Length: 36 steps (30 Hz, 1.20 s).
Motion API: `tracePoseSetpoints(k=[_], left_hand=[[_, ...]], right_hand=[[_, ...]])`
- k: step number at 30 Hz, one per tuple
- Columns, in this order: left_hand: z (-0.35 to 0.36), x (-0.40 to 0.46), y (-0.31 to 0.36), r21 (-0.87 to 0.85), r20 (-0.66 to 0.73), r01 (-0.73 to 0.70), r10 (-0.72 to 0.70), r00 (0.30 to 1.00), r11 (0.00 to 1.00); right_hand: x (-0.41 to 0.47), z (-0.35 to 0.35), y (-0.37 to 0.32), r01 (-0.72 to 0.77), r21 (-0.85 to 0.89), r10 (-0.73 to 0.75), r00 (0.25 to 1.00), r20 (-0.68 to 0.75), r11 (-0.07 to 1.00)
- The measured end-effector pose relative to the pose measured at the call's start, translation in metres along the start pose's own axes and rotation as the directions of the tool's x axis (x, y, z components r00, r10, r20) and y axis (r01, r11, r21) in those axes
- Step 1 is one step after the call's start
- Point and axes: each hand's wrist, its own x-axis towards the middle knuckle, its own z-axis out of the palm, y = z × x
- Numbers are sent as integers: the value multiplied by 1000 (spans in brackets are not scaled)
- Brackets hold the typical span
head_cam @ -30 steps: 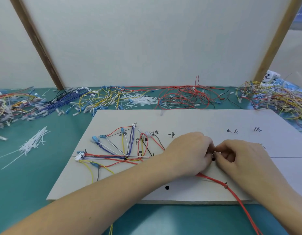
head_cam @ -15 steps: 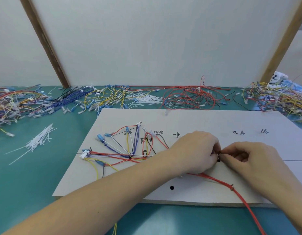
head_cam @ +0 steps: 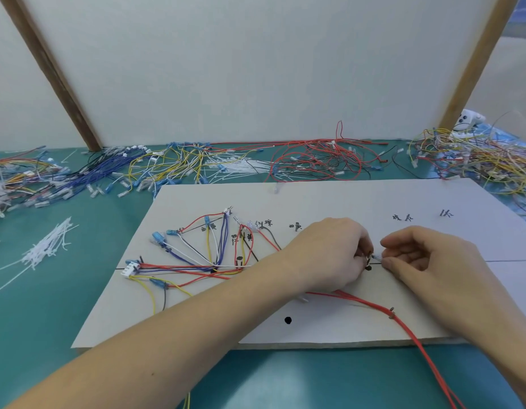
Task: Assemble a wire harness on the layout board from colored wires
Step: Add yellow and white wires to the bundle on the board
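In the head view, the left hand (head_cam: 329, 255) lay curled on the layout board (head_cam: 344, 199), fingertips pinching a small dark piece at the board's drawn line, while the right hand (head_cam: 427, 261) pinched a small pale terminal (head_cam: 377, 256) between thumb and forefinger just beside it. Compared with a second earlier, the two hands had drawn slightly apart, so the terminal showed between them where the fingers had met before. The red wires (head_cam: 374, 305) ran from under the left hand toward the near right edge, and the partly laid harness (head_cam: 208, 258) with its white connector (head_cam: 130, 268) sat unchanged on the board's left half.
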Motion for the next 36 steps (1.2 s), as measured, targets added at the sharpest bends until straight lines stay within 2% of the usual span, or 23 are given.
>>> tracePoseSetpoints(k=[9, 15, 24, 36], left_hand=[[-2, 0, 0, -14, -5, -11, 11, 1000, 1000], [-1, 1, 0, -18, -2, -7, 7, 1000, 1000], [-1, 1, -1, -45, 5, 3, -3, 1000, 999], [-10, 9, 4, -54, 35, 69, -67, 997, 996]], right_hand=[[-2, 5, -3, 15, -4, -15, 998, -67, 1000], [3, 6, -5, 21, 8, -20, 998, -64, 1000], [5, 6, 4, -29, 122, 27, 999, 19, 992], [11, 6, 13, -57, 383, 76, 997, -34, 922]])
